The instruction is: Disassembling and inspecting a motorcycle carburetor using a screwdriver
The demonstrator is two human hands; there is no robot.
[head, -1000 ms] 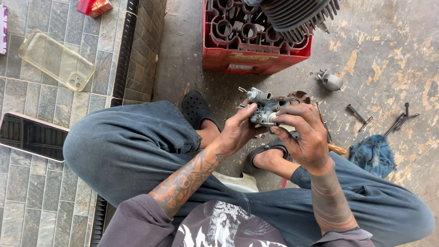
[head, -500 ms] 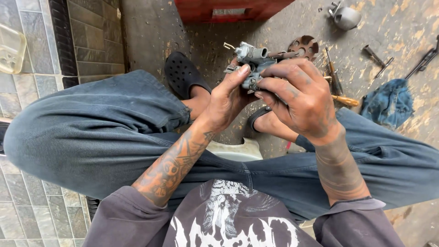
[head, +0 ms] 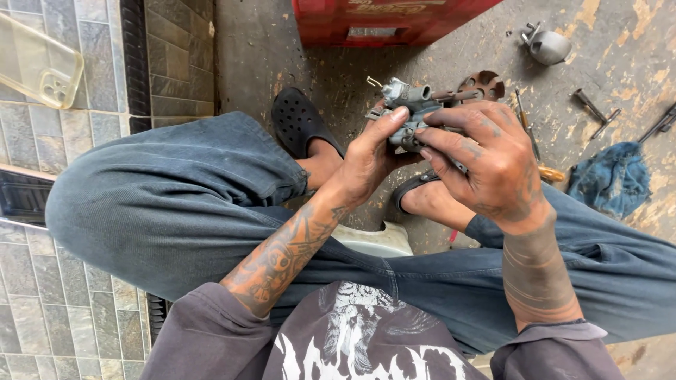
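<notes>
Concrete floor [head: 296,42], stained and patchy, is being shown across the upper right, with a grey tiled surface [head: 42,281] lying along the left edge. Blue trousers [head: 162,204] are being worn on the crossed legs that fill the middle of the view. A red plastic crate [head: 394,17] is being cut off by the top edge, well beyond the feet. A black clog [head: 299,123] is being worn on the foot beside the left knee. A blue rag [head: 612,179] is lying crumpled on the floor at the right, and a clear phone case [head: 35,63] is resting on the tiles at the top left.

The left hand [head: 366,158] and the right hand [head: 486,165] are being held together above the ankles, both clamped on a small grey metal carburettor [head: 408,105]. The part is being gripped from below and behind by the left hand, its thumb lying along the near side; the right hand's fingers [head: 451,119] are being curled over the part's right side. The carburettor is thus being held in the air, just in front of the clog and between the two hands.

Smaller items are lying scattered on the floor beyond: a round rusty disc [head: 486,83] just behind the right hand, a grey metal cup-shaped part [head: 548,46], a screwdriver with an orange handle [head: 549,172] partly hidden by the right hand, and a dark bolt [head: 588,105] near the rag.
</notes>
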